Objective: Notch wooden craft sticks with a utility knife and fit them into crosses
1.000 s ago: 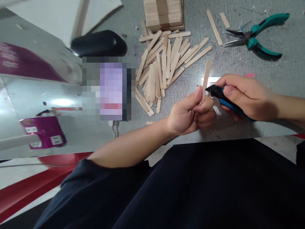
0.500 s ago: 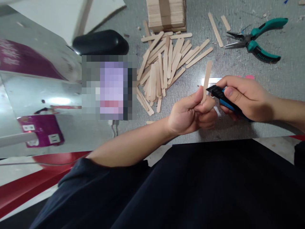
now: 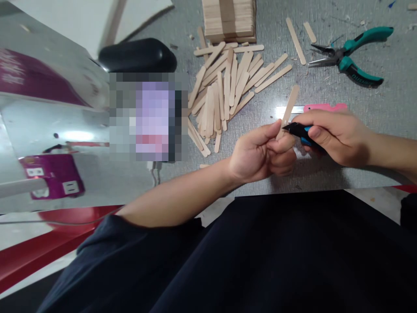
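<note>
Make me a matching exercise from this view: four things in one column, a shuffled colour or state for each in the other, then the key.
Column one:
1. left hand
2. right hand
3. pliers
4. power socket

Column two:
A. lying open, green-handled
B. pinching a wooden stick
C. purple
D. gripping a black-and-blue cutter

Pairs: 1-B; 2-D; 3-A; 4-C

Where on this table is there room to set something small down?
One bare patch of tabletop lies below the pliers, right of the pink-handled blade and above the right wrist. A tighter gap runs between the stick pile and the left hand. It's crowded at the pile, with the wooden bundle above and the pixelated item left.
</note>
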The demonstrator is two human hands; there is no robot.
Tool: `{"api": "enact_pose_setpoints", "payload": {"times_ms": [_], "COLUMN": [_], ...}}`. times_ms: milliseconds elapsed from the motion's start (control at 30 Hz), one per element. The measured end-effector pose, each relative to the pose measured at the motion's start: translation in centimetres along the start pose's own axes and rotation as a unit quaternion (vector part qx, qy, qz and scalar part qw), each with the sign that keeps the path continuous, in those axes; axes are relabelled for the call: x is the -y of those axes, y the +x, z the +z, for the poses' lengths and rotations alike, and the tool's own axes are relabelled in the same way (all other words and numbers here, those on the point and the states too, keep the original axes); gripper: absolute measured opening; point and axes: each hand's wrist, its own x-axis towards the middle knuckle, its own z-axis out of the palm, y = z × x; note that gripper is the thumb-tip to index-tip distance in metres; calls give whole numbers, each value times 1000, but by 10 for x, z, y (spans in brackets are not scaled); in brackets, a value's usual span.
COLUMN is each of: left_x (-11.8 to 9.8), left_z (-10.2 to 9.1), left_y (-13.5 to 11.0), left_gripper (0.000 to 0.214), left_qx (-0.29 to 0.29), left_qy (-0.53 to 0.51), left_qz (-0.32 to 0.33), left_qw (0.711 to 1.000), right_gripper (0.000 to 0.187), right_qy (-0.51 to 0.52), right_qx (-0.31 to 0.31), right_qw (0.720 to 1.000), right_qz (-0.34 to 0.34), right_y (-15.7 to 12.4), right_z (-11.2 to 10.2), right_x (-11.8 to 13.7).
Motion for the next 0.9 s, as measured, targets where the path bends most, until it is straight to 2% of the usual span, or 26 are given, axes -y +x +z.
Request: {"api": "enact_pose_setpoints", "payload": {"times_ms": [167, 367, 467, 633, 767, 900], "left_x": [0, 0, 1, -1, -2, -3], "left_z": [-1, -7, -7, -3, -1, -1], "left_y": [1, 2, 3, 3, 3, 3], "left_gripper": [67, 57, 54, 50, 47, 47], "left_qx": [-25, 24, 32, 52, 61, 63], "left_qy": [-9, 4, 21, 83, 102, 88], "left_qz": [-12, -2, 1, 37, 55, 47], "left_qw": [1000, 1000, 999, 995, 991, 993], "right_gripper": [35, 31, 32, 33, 36, 34], "right_qy": [-31, 57, 71, 28, 4, -88], "right_qx": [6, -62, -65, -35, -36, -40], "right_qw": [999, 996, 994, 998, 999, 995], "right_qz": [-15, 41, 45, 33, 31, -3], "right_y": [-2, -6, -6, -4, -2, -1], "right_z": [-2, 9, 11, 7, 4, 2], "right_x": [4, 5, 7, 7, 7, 10]}}
